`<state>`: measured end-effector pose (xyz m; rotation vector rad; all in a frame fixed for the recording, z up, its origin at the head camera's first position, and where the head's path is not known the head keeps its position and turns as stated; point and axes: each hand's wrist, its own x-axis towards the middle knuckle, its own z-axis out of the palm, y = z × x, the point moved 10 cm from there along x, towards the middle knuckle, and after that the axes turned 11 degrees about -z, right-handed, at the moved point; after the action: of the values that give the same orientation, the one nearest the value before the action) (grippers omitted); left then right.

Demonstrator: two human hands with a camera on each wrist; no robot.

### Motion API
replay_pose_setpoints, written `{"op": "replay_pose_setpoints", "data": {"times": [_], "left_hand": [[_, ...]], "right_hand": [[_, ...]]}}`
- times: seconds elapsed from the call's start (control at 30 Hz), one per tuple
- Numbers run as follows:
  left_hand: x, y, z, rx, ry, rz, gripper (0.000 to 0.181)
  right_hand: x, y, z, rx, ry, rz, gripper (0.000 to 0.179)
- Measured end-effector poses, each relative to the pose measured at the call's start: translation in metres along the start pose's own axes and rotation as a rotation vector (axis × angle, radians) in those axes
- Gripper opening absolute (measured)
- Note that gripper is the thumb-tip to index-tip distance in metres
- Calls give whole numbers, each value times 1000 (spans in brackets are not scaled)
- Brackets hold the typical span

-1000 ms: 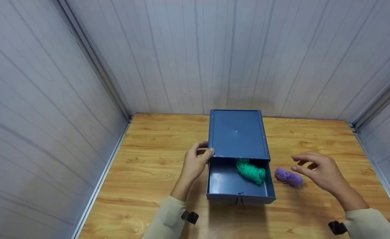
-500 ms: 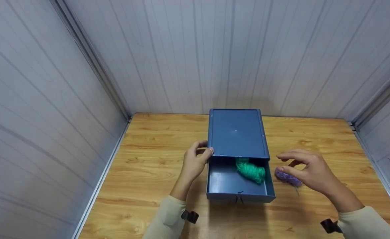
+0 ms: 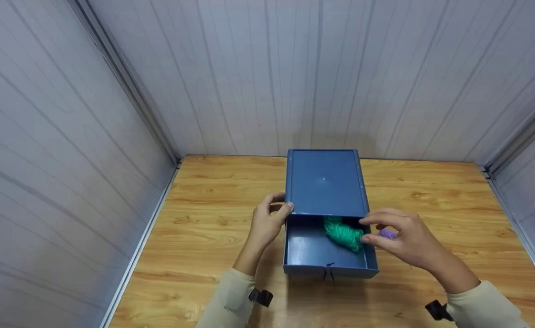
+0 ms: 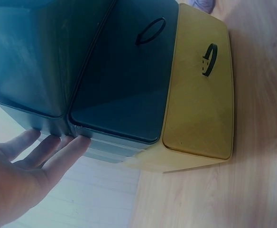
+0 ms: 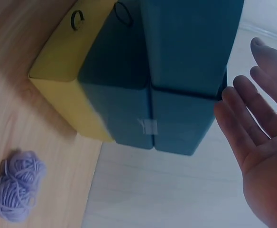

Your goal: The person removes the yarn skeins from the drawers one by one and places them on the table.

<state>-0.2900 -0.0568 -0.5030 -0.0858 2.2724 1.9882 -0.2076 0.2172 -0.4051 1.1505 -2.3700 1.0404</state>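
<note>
A small blue drawer cabinet (image 3: 324, 182) stands at the back of the table, its top drawer (image 3: 303, 248) pulled out toward me. Inside lies a bundle of green yarn (image 3: 343, 236), against the drawer's right side. My left hand (image 3: 266, 224) rests on the cabinet's left side, thumb at the front corner; in the left wrist view, extended fingers (image 4: 69, 152) touch the side wall. My right hand (image 3: 406, 237) is over the drawer's right wall, thumb and forefinger apart beside the green yarn, holding nothing. It partly hides a bundle of purple yarn (image 3: 387, 233) on the table.
Below the open drawer are a closed blue drawer (image 4: 124, 80) and a yellow bottom drawer (image 4: 200, 95), each with a dark loop handle. White panel walls (image 3: 249, 82) enclose the wooden table (image 3: 203, 218) at the back and both sides.
My right hand has moved left from above the purple yarn to the drawer's right wall, near the green yarn. The left hand, cabinet and drawer have stayed in place.
</note>
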Motion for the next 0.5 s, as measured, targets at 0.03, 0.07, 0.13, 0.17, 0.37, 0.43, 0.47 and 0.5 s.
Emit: {"op": "replay_pose_setpoints", "data": {"times": [0.03, 0.07, 0.13, 0.17, 0.37, 0.43, 0.47, 0.5], "left_hand": [[0, 0, 0, 2, 3, 1, 44], [0, 0, 0, 0, 4, 2, 44], [0, 0, 0, 0, 7, 1, 43], [0, 0, 0, 0, 7, 0, 43], [1, -3, 1, -3, 6, -9, 43], [1, -4, 1, -9, 4, -10, 43], [1, -3, 1, -13, 4, -11, 43], [1, -3, 1, -15, 5, -12, 43]], "right_hand": [[1, -1, 3, 1, -9, -2, 31], [3, -3, 6, 4, -19, -7, 31], [5, -7, 10, -3, -35, -22, 30], [6, -10, 12, -12, -41, -35, 30], [12, -29, 19, -104, -67, -114, 28], [14, -30, 20, -105, -74, -114, 28], [15, -29, 21, -107, -76, -107, 28], [16, -28, 21, -105, -81, -99, 28]]}}
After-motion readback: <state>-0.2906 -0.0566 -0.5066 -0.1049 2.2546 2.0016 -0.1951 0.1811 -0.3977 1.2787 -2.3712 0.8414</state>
